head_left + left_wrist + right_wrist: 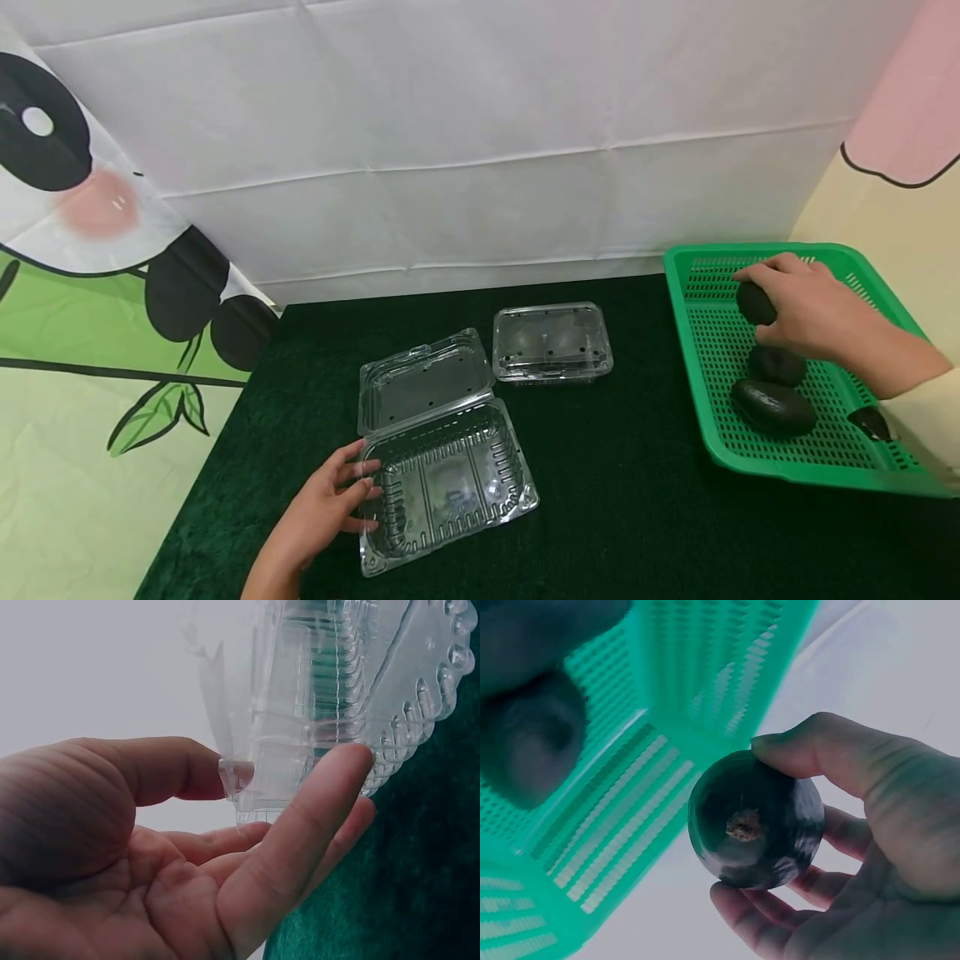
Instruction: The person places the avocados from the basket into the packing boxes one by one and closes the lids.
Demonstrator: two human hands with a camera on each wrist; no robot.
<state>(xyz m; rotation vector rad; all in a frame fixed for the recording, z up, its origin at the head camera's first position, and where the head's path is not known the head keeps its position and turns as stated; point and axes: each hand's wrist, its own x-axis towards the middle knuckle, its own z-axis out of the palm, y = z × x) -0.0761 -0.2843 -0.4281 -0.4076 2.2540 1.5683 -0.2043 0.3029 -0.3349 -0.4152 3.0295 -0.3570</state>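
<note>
On the dark green cloth lies a clear plastic clamshell container (450, 483) with its lid folded back. My left hand (322, 504) is at its left edge, the rim between thumb (180, 769) and fingers. In the right wrist view, a dark, round avocado (757, 821) with a brown stem scar is gripped between the thumb and fingers of my right hand (806, 304). That hand is above a green basket (682, 350). Inside the basket, a rounder dark avocado (776, 365) and a longer glossy one (772, 408) lie against each other.
A second clear container (551, 342), closed, stands behind the open one, near the white wall cloth (465, 217). Part of a dark object (870, 423) shows beside my right sleeve in the basket. Printed cloth hangs at both sides.
</note>
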